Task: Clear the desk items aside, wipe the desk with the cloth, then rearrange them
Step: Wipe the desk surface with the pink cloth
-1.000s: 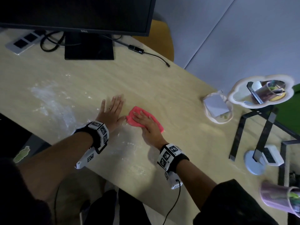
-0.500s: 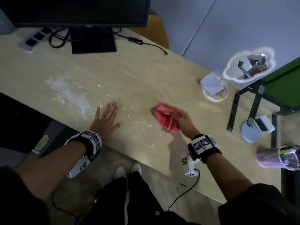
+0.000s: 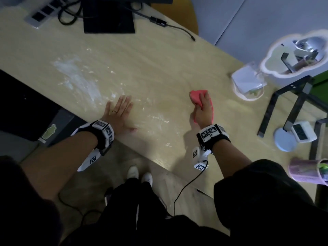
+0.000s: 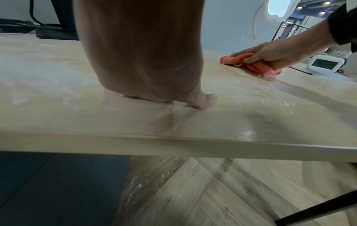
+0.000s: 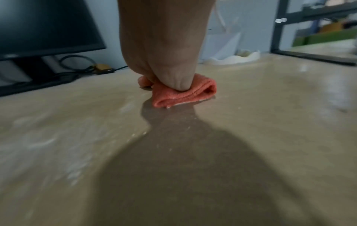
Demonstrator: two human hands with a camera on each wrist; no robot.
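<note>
Pale wooden surface [image 3: 159,68], monitor stand [image 3: 109,16] and cables at the far edge, a mirror [image 3: 294,55], a desk clock [image 3: 301,133] and a pink cup [image 3: 308,172] pushed to its right end. Right hand [image 3: 204,108] curled round a bunched pink cloth [image 3: 196,96], pressing it on the surface; left hand [image 3: 119,112] lay flat, fingers spread, at the near edge. White powder smears [image 3: 76,80] lay left of the cloth, beyond the left hand, so the wiping hand probably had to sweep leftward.
</note>
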